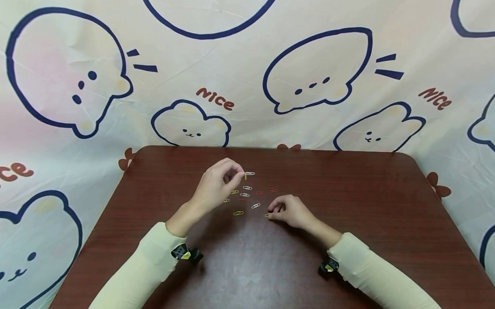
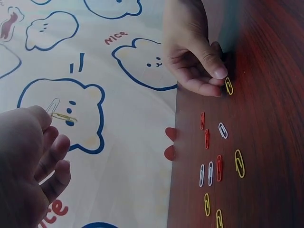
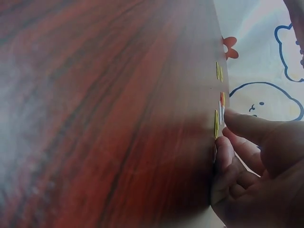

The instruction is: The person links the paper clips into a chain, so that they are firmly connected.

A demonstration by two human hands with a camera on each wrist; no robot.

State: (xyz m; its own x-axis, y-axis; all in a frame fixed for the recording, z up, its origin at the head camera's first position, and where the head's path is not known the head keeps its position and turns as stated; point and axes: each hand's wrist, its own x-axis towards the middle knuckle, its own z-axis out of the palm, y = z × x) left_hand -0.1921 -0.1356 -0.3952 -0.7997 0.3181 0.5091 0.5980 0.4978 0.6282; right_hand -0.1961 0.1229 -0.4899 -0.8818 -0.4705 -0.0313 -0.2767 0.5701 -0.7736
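Raised over the far part of the table, my left hand (image 1: 218, 182) pinches a white paper clip (image 2: 53, 105) between thumb and forefinger. A yellow paper clip (image 2: 65, 117) hangs from the white one, the two apparently linked. Lower and to the right, my right hand (image 1: 293, 212) pinches the end of another yellow paper clip (image 2: 229, 86) at the tabletop, its thumb and fingertip covering part of it. Between the hands lie loose paper clips: white (image 1: 255, 205), red (image 1: 272, 190) and yellow (image 1: 238, 213). My left hand overlaps some of them in the head view.
The dark brown wooden table (image 1: 243, 272) ends at a far edge against a pale cloth backdrop (image 1: 250, 72) with cartoon animals. A small dark device (image 1: 181, 252) is strapped at the left wrist, and another device (image 1: 328, 266) at the right.
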